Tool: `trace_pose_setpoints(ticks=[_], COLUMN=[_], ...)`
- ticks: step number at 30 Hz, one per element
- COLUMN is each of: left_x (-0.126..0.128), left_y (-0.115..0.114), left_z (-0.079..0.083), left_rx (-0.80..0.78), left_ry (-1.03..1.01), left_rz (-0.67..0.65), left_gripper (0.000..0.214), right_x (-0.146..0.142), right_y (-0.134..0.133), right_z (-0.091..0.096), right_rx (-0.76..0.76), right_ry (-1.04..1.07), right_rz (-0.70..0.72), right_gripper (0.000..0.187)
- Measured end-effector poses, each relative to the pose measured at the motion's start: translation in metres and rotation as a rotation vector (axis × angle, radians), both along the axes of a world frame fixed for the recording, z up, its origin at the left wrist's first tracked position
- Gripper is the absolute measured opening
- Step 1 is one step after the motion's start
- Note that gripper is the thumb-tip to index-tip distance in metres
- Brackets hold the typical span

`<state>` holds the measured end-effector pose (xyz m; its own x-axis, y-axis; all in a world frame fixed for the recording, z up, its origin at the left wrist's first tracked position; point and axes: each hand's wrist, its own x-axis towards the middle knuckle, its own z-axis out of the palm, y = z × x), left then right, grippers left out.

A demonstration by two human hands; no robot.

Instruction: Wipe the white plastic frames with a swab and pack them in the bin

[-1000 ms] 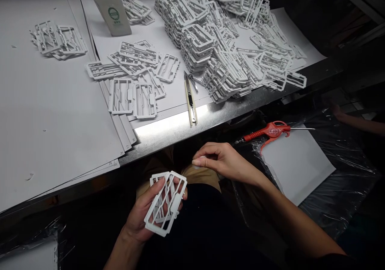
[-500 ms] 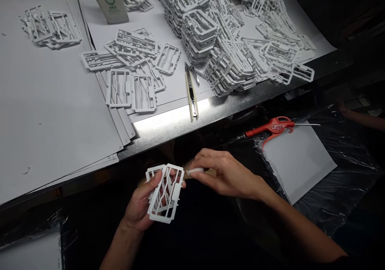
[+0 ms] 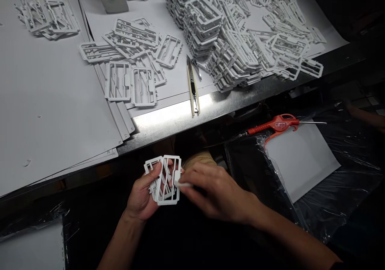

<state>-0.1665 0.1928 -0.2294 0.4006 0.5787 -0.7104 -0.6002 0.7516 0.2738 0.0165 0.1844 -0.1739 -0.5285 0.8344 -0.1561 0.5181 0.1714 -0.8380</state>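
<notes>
My left hand (image 3: 140,198) grips a couple of white plastic frames (image 3: 177,176), fanned over one another, with the thumb on top and the fingers behind. The front frame is tilted upright and has slanted inner bars and a small solid tab. Pinched between the thumb and fingers of my right hand (image 3: 215,189) is a small white wad (image 3: 184,185), cloth or cotton by its look. It meets the right edge of the front frame beside the tab. The fingers of my right hand are slightly blurred.
Several loose frames (image 3: 144,86) lie on the white-covered table, with tall stacks (image 3: 201,25) behind. A utility knife (image 3: 192,87) rests near the metal table edge (image 3: 168,121). At right, a red air blow gun (image 3: 279,123) lies over a grey-white sheet (image 3: 303,161) on black plastic.
My right hand has moved left and down, bringing the white wad against the front frame's edge. The held frames have turned a little more upright and shifted slightly up.
</notes>
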Motion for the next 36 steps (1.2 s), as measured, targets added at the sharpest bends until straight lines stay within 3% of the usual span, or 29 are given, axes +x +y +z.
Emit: trace_pose_setpoints(ticks=[4, 7, 12, 17, 20, 26, 32, 36], left_x=[0.0, -0.001, 0.003, 0.009, 0.008, 0.001, 0.003, 0.004], left_y=[0.001, 0.001, 0.0, 0.0, 0.002, 0.002, 0.0, -0.001], left_z=[-0.002, -0.003, -0.003, -0.003, -0.004, -0.006, -0.006, -0.007], left_rx=[0.016, 0.024, 0.0, -0.004, 0.021, 0.058, 0.039, 0.041], left_ry=[-0.014, -0.019, -0.013, 0.038, 0.011, -0.052, -0.041, -0.004], left_rz=[0.011, 0.029, 0.035, 0.08, 0.111, 0.086, 0.077, 0.104], left_gripper=[0.02, 0.02, 0.019, 0.017, 0.019, 0.021, 0.021, 0.019], right_x=[0.001, 0.004, -0.004, -0.021, -0.011, 0.012, -0.015, -0.027], right_y=[-0.018, -0.023, -0.018, -0.016, -0.018, -0.016, -0.008, -0.003], right_z=[0.004, 0.004, 0.002, 0.0, -0.002, -0.002, -0.008, -0.008], right_rx=[-0.076, -0.113, -0.042, 0.075, 0.057, -0.023, 0.081, 0.091], right_ry=[0.035, 0.077, 0.143, 0.047, -0.025, -0.005, 0.124, 0.088], right_rz=[0.045, -0.022, -0.122, 0.006, 0.018, -0.145, -0.162, -0.125], right_gripper=[0.02, 0.018, 0.018, 0.02, 0.02, 0.016, 0.021, 0.019])
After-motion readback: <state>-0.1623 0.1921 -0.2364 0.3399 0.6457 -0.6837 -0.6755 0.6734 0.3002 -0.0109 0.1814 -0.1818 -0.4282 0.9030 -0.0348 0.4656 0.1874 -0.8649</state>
